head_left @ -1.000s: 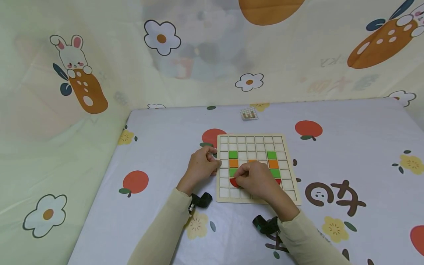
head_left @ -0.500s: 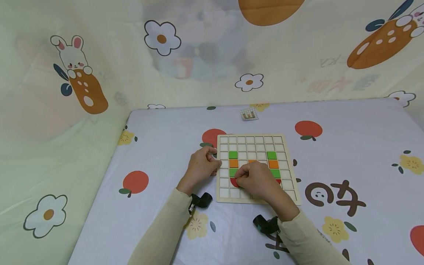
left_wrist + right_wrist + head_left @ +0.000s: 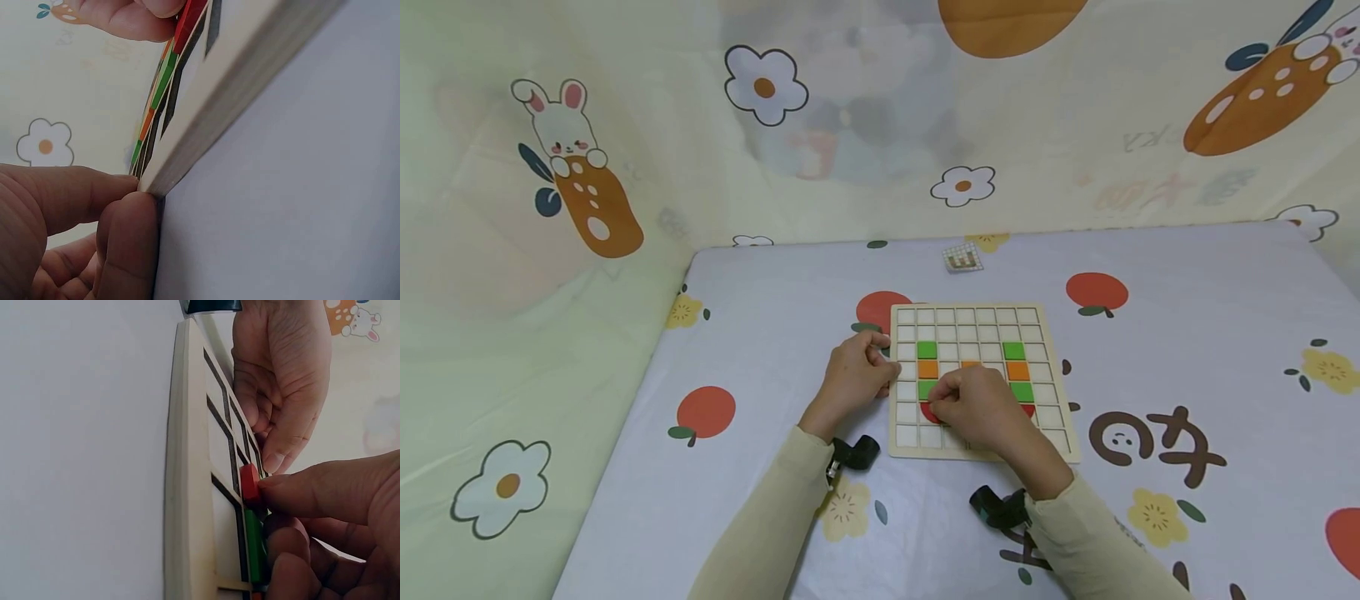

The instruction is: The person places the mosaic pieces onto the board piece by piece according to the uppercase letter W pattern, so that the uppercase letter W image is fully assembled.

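A pale wooden grid board (image 3: 949, 332) lies flat on the table. My left hand (image 3: 852, 372) holds its left edge with thumb and fingers, as the left wrist view shows close up. Over the board's lower half, my right hand (image 3: 981, 408) pinches a red rounded block (image 3: 930, 413) in the lower left, just below a green square block (image 3: 927, 390). In the right wrist view the thumb touches this red block (image 3: 249, 483), and a green block (image 3: 255, 544) lies beside it. An orange block (image 3: 1017, 372) sits in the right column. The right hand hides several middle cells.
A small patterned card or packet (image 3: 962, 258) lies behind the board. The white tablecloth (image 3: 1187, 333) has printed fruit and flowers. A printed curtain (image 3: 850, 200) rises at the table's back edge. Dark wrist cameras (image 3: 856, 452) hang below the sleeves.
Both hands keep their places on the board. The red block shifts only very slightly under the right fingertips.
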`<state>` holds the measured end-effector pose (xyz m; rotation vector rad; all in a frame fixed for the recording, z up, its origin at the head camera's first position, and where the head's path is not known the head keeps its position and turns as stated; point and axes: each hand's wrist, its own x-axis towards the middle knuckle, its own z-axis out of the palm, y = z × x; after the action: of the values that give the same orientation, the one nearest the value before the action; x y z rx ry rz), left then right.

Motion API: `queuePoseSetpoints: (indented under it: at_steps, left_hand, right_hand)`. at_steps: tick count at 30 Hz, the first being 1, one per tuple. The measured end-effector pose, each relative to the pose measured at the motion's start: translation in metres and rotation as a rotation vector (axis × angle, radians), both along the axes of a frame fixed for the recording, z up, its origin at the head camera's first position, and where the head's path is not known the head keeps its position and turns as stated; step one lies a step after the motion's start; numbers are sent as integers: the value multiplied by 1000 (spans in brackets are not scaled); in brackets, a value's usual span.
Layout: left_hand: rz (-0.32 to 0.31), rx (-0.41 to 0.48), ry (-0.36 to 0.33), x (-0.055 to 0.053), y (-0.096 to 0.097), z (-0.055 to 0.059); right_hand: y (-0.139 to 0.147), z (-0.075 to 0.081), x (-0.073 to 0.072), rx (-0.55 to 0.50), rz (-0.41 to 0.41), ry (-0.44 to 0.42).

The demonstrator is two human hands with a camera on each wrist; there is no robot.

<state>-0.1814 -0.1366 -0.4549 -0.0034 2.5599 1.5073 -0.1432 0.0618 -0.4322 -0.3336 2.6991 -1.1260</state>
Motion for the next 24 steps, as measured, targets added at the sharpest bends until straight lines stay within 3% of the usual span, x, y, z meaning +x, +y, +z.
queuePoseSetpoints:
  at_steps: [24]
  left_hand:
    - [2,1,-13,-1,0,0]
  right_hand:
    - [3,0,1,-33,5,-51]
